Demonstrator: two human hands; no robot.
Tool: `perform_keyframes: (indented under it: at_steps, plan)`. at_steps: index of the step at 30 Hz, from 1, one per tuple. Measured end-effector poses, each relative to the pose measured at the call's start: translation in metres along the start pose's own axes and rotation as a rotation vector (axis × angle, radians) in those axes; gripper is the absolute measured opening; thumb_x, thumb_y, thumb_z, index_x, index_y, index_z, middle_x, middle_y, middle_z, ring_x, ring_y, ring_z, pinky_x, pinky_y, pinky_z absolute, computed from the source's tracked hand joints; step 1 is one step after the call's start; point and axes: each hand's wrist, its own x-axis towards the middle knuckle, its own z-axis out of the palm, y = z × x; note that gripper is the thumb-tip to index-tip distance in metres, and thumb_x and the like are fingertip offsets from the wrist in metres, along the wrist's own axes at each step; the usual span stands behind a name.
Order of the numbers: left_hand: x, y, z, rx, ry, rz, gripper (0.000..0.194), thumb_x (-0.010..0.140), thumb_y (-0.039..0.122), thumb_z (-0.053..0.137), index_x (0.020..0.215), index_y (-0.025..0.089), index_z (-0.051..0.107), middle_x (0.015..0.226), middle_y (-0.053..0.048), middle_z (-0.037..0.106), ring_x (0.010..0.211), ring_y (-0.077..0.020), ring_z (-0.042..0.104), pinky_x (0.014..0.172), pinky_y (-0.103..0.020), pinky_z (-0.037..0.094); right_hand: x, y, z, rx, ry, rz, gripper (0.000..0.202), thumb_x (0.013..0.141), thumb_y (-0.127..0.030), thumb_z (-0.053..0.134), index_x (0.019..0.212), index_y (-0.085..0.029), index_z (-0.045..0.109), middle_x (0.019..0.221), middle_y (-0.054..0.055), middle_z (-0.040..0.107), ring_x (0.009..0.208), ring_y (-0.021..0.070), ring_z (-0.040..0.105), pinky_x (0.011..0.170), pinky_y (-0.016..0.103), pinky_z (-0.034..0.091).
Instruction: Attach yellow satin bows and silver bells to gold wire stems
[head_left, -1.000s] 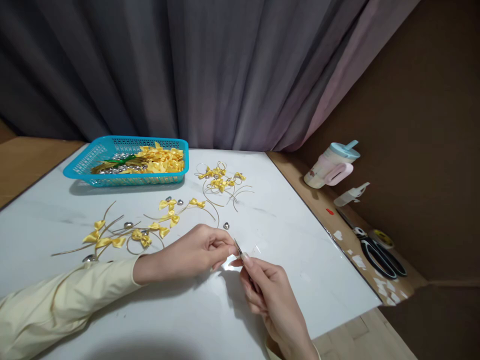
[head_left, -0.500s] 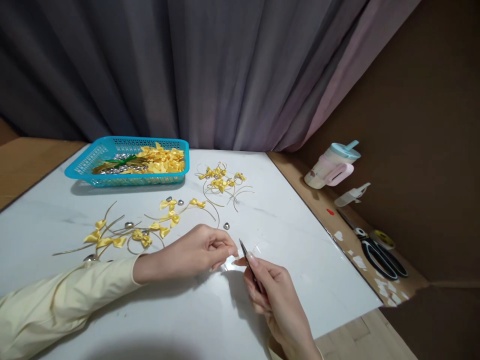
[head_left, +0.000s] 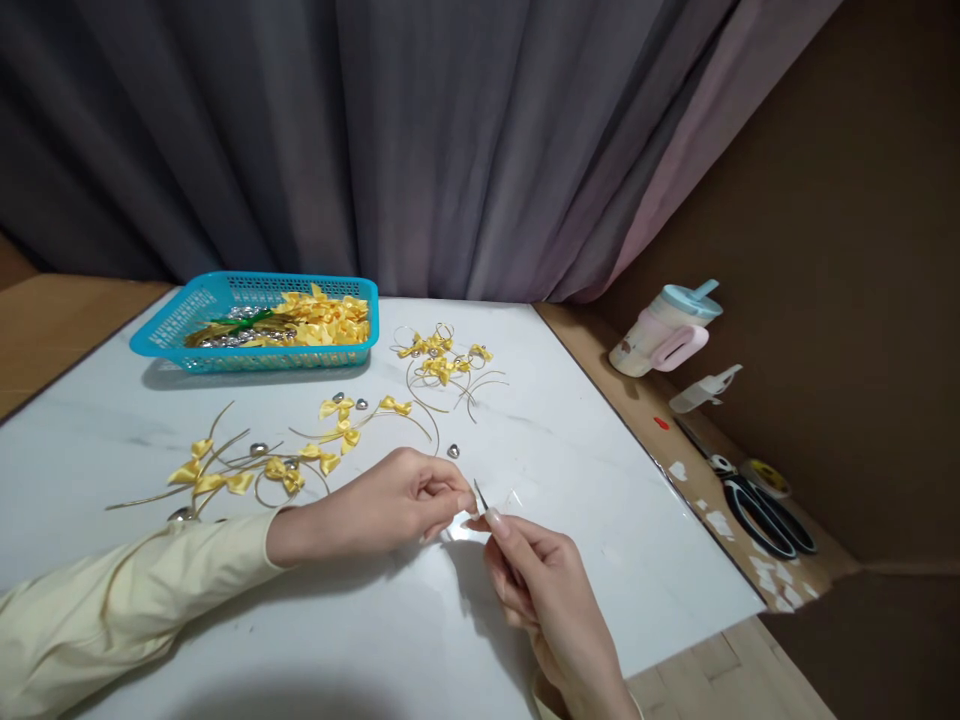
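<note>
My left hand (head_left: 420, 500) is closed in a pinch over the white table. What its fingertips hold is small and I cannot make it out. Facing it, my right hand (head_left: 551, 575) is closed around slim dark tweezers (head_left: 481, 493), whose point comes up close to the left fingertips. A small clear piece (head_left: 513, 498) lies just beyond the tweezers. Above the left fingers sits a silver heart-shaped bead (head_left: 453, 452). Yellow satin bows (head_left: 283, 476) with gold cords and more silver beads lie behind my left forearm.
A blue plastic basket (head_left: 277, 362) holds yellow bows, silver beads and gold cords. Another cluster of bows (head_left: 444, 368) lies at the back. Along the right edge are a tumbler (head_left: 664, 330), a small squeeze bottle (head_left: 705, 390), black scissors (head_left: 759, 510) and white paper scraps (head_left: 718, 524).
The tweezers have shifted slightly left, their point closer to the left fingertips, and less of them shows beside the right thumb. My left hand has barely moved.
</note>
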Motion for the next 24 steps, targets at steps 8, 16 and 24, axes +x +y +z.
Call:
perform_keyframes:
  at_steps: [8,16,24]
  plan:
    - [-0.0011,0.0006,0.0000,0.006,0.001,0.010,0.021,0.085,0.027,0.048,0.078,0.013,0.062,0.050,0.007,0.043,0.049,-0.0076,0.036,0.047,-0.019,0.025,-0.0012,0.0007,0.0015,0.039,0.021,-0.002,0.036,0.074,-0.048,0.066,0.068,-0.012,0.059,0.044,-0.009,0.031,0.039,0.0012,0.015,0.036,0.019,0.006]
    - [-0.0011,0.0013,0.0004,-0.002,0.005,0.005,0.021,0.085,0.027,0.048,0.076,0.014,0.061,0.050,0.007,0.042,0.049,-0.0076,0.035,0.047,-0.020,0.025,0.0013,0.0019,0.0028,0.060,0.016,-0.004,0.036,0.075,-0.047,0.065,0.067,-0.013,0.057,0.045,-0.009,0.031,0.039,0.0012,0.014,0.036,0.018,0.006]
    - [-0.0005,0.0022,0.0001,-0.012,0.003,-0.002,0.021,0.084,0.028,0.048,0.073,0.014,0.059,0.050,0.007,0.042,0.049,-0.0075,0.035,0.047,-0.020,0.025,0.0002,0.0013,0.0023,0.048,-0.005,0.001,0.039,0.074,-0.047,0.066,0.061,-0.013,0.055,0.043,-0.009,0.030,0.038,0.0007,0.014,0.035,0.018,0.007]
